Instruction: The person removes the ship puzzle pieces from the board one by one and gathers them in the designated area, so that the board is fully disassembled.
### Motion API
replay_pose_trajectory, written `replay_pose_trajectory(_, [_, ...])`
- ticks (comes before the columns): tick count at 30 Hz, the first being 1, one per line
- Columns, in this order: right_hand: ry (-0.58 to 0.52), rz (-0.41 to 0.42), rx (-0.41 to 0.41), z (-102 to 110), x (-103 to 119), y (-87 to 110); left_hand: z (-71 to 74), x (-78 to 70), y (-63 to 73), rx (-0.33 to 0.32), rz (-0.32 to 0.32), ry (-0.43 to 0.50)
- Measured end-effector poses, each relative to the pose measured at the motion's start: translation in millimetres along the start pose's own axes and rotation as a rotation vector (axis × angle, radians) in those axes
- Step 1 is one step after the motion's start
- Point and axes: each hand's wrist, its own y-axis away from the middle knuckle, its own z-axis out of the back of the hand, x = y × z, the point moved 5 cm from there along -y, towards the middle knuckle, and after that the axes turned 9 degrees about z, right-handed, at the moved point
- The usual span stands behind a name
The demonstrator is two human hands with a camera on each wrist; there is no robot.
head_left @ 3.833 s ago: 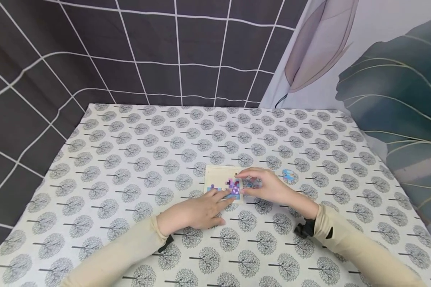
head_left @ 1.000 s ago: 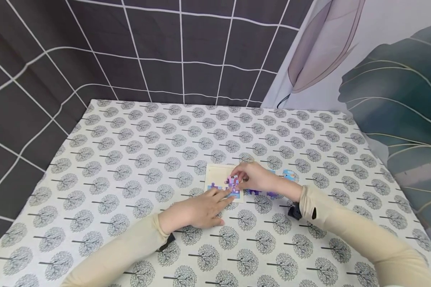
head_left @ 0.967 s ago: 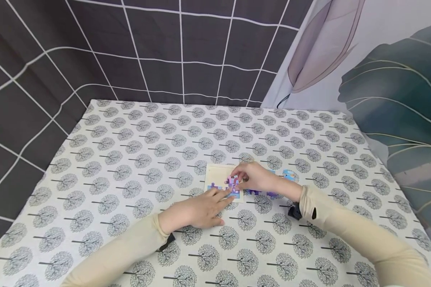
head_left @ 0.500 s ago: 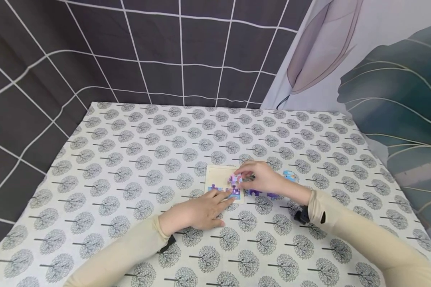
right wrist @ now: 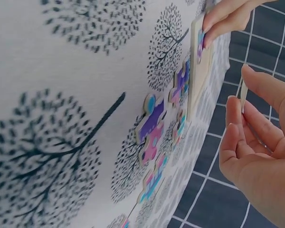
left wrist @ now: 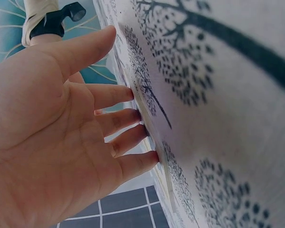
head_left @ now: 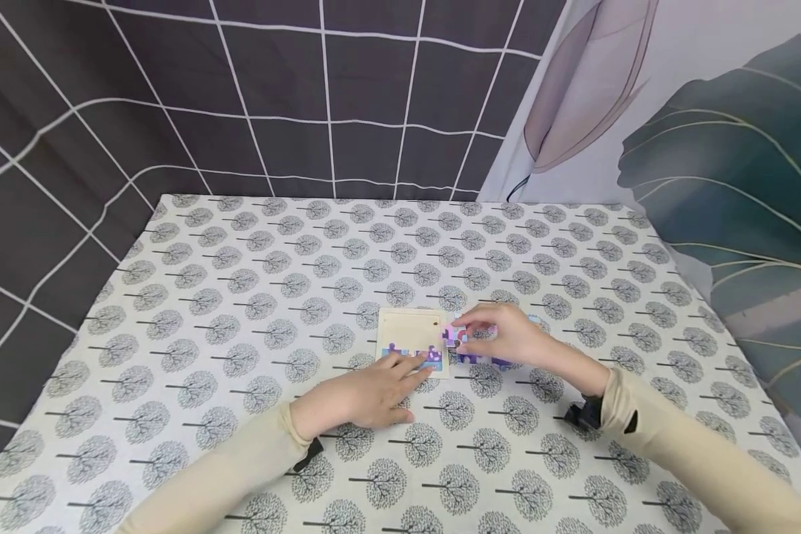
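My right hand [head_left: 503, 337] pinches a pink and purple jigsaw piece [head_left: 452, 336] between thumb and fingers, just past the right rim of a shallow wooden puzzle tray [head_left: 403, 326]. In the right wrist view the held piece [right wrist: 244, 92] is edge-on, raised above the table. My left hand [head_left: 380, 393] lies flat with fingers extended, fingertips on the tray's near side over a row of blue and purple pieces [head_left: 434, 357], partly covering them. From the left wrist view, those fingertips [left wrist: 154, 157] press along the tray's edge.
Several loose jigsaw pieces [right wrist: 152, 118] lie on the tree-print tablecloth [head_left: 294, 289] right of the tray, partly behind my right hand in the head view. A dark gridded curtain [head_left: 274, 89] hangs behind the table, with a leaf-print cloth [head_left: 741, 170] on the right.
Over the last second my right hand has drawn the piece back from above the row in the tray, to the right past its rim. My left hand has stayed in place.
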Motion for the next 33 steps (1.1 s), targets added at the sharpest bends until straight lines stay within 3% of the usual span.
replay_pose_trajectory(19, [-0.019, -0.104, -0.038, 10, -21, 49.6, -0.4, -1.2, 1.8, -0.012, -0.013, -0.007])
replay_pose_trajectory(26, [0.009, -0.109, -0.065, 16, -28, 63.8, 0.4, 0.3, 1.4, -0.020, -0.014, 0.007])
replay_pose_trajectory(33, [0.039, -0.164, -0.063, 19, -31, 78.0, 1.7, -0.3, 2.6, -0.012, -0.016, 0.030])
